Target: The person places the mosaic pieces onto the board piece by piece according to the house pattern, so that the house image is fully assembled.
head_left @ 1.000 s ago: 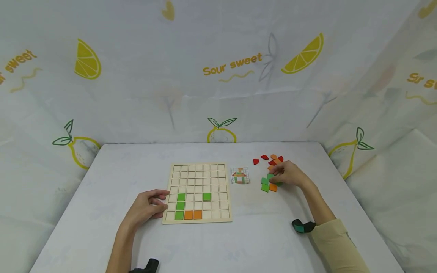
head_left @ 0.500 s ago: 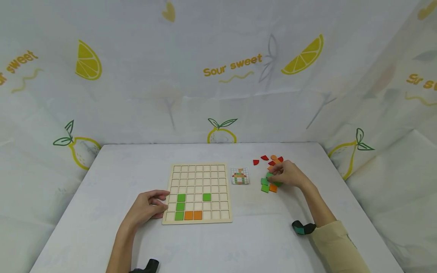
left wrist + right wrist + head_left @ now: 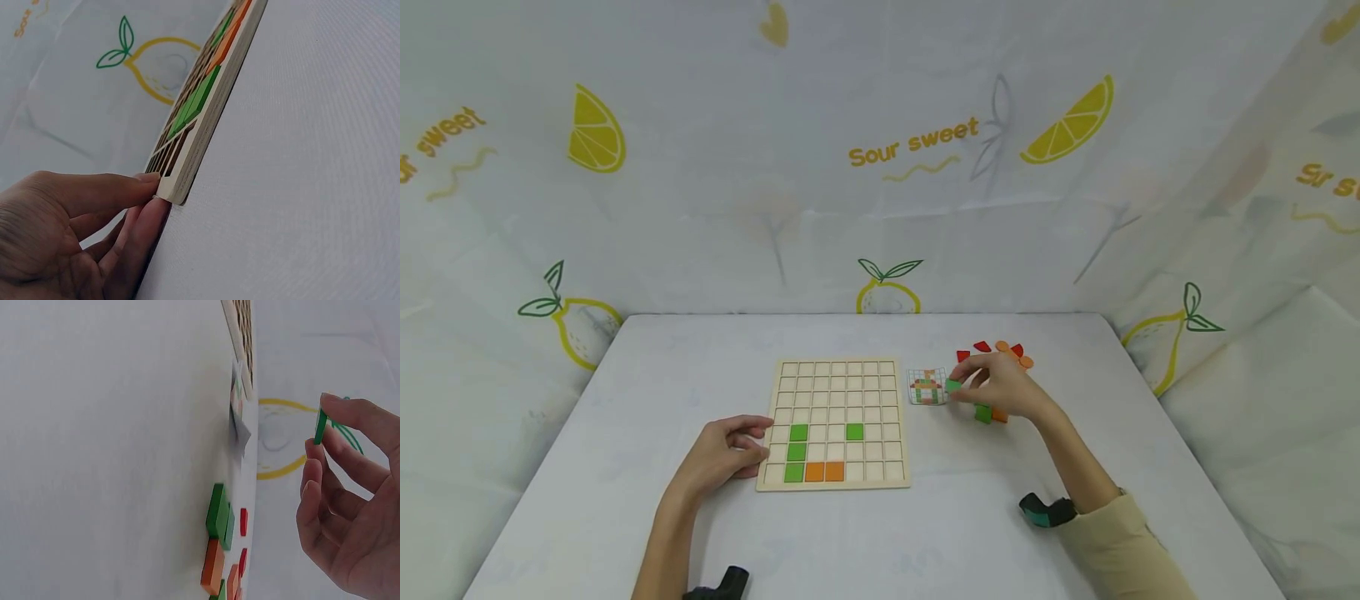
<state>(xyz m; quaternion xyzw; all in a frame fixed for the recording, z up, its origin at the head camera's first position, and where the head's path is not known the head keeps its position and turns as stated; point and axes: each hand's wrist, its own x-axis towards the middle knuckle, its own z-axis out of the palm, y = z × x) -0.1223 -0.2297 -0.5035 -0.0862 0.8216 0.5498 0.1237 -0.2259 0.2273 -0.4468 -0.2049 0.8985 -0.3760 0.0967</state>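
My right hand (image 3: 1003, 387) pinches a green square tile (image 3: 320, 427) between thumb and fingertips, raised above the table, close to the right edge of a small pattern card (image 3: 927, 387). My left hand (image 3: 724, 450) holds the left edge of a pale wooden grid board (image 3: 836, 400). In the left wrist view, the thumb (image 3: 134, 187) lies at the board's corner and the other fingers come against its side. Set in the board are several green tiles (image 3: 795, 452), in a column and one apart, plus two orange tiles (image 3: 824, 472) in the bottom row.
Loose pieces lie right of the card, partly behind my right hand: green tiles (image 3: 217, 511), an orange tile (image 3: 213, 567), red pieces (image 3: 982, 346) and orange round pieces (image 3: 1027, 362). A white cloth covers the table (image 3: 880, 550); a lemon-print curtain (image 3: 715, 233) stands behind it.
My right hand has lifted a green tile from the loose pieces and moved left with it toward the card. The left hand and the board stay put.
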